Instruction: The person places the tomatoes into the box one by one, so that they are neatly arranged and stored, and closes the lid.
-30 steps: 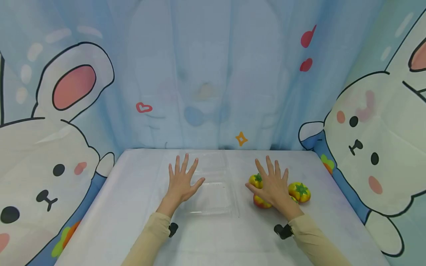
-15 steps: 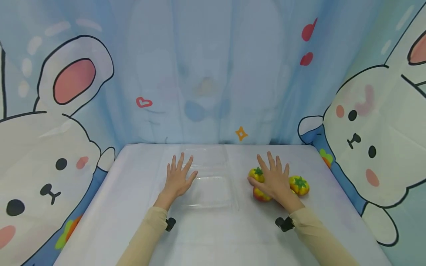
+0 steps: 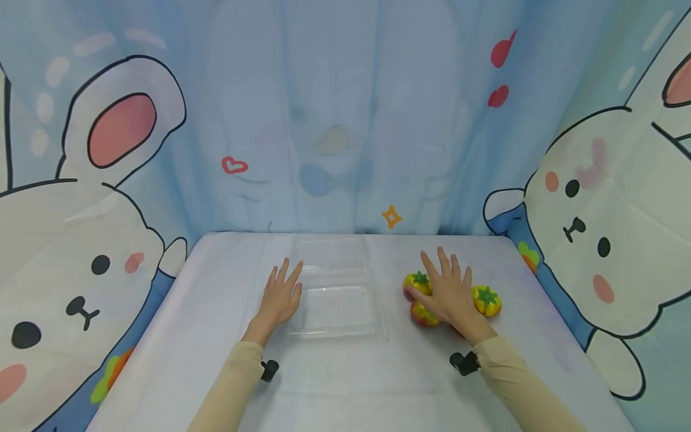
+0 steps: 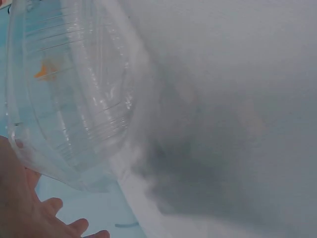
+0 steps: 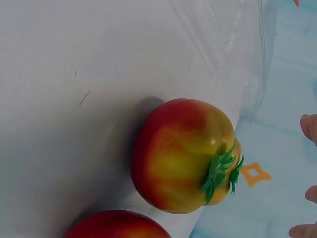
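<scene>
The right sleeve (image 3: 520, 384) is long, plain and beige, with soft creases near its end at the wrist. Well to the left of the right sleeve is the left sleeve (image 3: 229, 384), the same beige and just as long. Touching the right sleeve's inner edge is the right mount (image 3: 464, 363), small, black and two-lobed. The left mount (image 3: 270, 371), well left of the right sleeve, is black and rounded too. Past the right sleeve, the right hand (image 3: 450, 300) is bare; so is the left hand (image 3: 278, 301), well left of that sleeve.
</scene>
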`<state>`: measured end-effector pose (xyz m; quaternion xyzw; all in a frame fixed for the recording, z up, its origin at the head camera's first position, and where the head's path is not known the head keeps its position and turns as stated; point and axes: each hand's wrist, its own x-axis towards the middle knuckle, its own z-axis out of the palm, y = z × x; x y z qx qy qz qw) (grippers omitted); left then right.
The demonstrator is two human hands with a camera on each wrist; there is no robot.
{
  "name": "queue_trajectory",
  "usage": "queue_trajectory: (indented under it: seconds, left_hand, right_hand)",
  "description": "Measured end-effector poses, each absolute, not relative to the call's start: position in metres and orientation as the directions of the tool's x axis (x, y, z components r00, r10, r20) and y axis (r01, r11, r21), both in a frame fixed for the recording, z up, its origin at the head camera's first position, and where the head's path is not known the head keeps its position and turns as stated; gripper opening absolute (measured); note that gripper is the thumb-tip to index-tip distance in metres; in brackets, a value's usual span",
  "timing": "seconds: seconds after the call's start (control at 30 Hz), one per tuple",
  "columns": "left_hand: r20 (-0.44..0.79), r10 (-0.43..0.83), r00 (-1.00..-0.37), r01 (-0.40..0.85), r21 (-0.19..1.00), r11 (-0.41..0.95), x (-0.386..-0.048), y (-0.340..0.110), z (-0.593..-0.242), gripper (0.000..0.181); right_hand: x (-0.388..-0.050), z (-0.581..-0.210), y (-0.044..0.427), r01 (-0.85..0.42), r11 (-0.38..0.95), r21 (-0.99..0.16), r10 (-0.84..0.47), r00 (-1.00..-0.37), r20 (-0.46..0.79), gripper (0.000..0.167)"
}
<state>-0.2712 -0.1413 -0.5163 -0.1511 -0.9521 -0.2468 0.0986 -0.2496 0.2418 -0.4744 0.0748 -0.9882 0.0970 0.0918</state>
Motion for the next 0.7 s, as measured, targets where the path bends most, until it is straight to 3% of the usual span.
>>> queue_trajectory:
  seconds: [0.37,0.7]
  left_hand:
    - [0.228,0.154,-0.961,0.260,0.566,0.782,-0.269,-0.144,-0.533,0.054]
    - [0.235,0.133,-0.963,0.264,0.716,0.646,-0.270,-0.146,-0.545,0.056]
  right_hand:
    - [-0.253,-0.479,0.246,-0.136,0.976,-0.170,-0.109,-0.981,0.162,0.088]
    - [-0.255,-0.483,0.250,-0.134,0.972,-0.191,-0.107,-0.984,0.143,0.085]
